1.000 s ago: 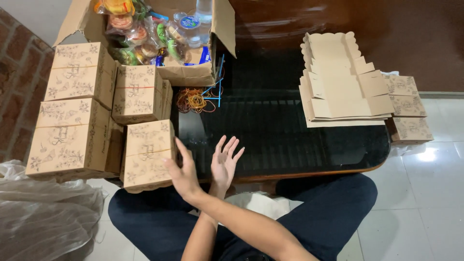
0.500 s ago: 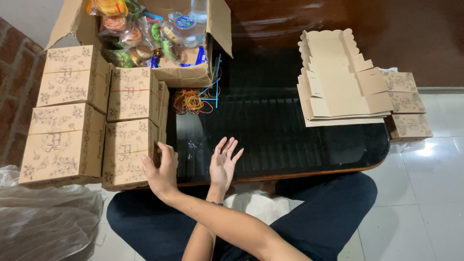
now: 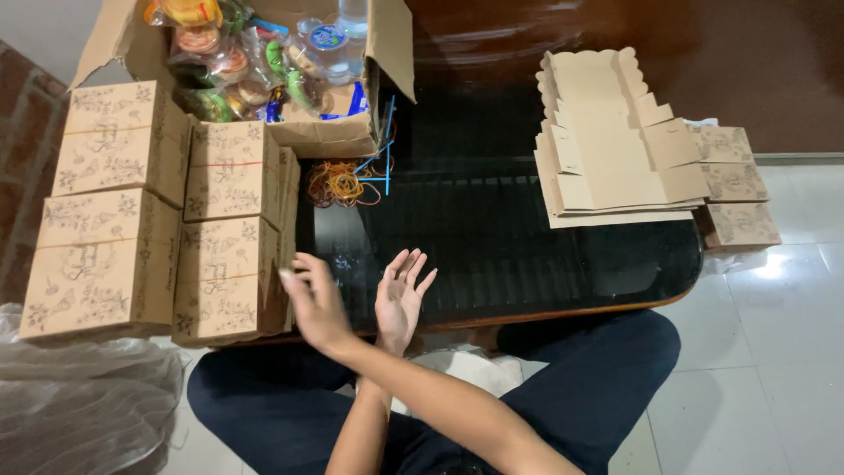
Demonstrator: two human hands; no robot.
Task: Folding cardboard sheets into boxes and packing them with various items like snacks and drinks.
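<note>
Head view: the near brown printed box (image 3: pixel 220 281) stands at the near left edge of the dark glass table (image 3: pixel 527 255), the front one of a block of closed boxes (image 3: pixel 123 193) stacked along the left side. The right hand (image 3: pixel 312 303) crosses over to it, motion-blurred, fingers loosely spread and holding nothing, right at the box's right face; whether it touches cannot be told. Just right of it the left hand (image 3: pixel 400 295) is raised, palm open, fingers apart, also holding nothing. Further away lies a tangle of rubber bands (image 3: pixel 338 183), and beyond them an open carton (image 3: pixel 325 136) of wrapped snacks. Far right sits a pile of flat unfolded box blanks (image 3: pixel 615 149).
</note>
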